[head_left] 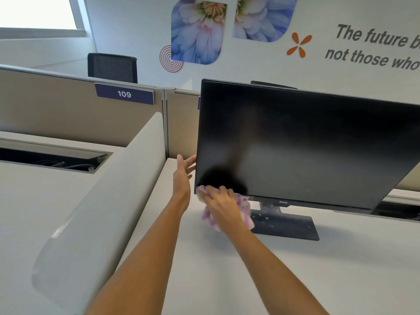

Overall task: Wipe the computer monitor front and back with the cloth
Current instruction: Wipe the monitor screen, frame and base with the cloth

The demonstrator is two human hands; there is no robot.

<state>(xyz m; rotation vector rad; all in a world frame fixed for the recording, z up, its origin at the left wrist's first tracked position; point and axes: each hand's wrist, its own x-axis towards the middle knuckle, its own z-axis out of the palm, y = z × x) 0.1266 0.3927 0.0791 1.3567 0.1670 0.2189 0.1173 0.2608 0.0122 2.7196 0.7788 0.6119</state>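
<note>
A black monitor (306,144) with a dark screen stands on its flat base (288,228) on the white desk. My right hand (221,204) presses a purple and white cloth (244,208) against the screen's lower left corner, fingers spread over it. Straight fingers of my left hand (184,171) touch the monitor's left edge, steadying it. Part of the cloth hangs below the bezel, behind my right hand.
The white desk (295,280) stretches out in front of the monitor. A low rounded divider (109,201) separates it from the neighbouring desk on the left. Beige partition panels with a "109" label (124,94) stand behind. A black chair (112,67) sits beyond them.
</note>
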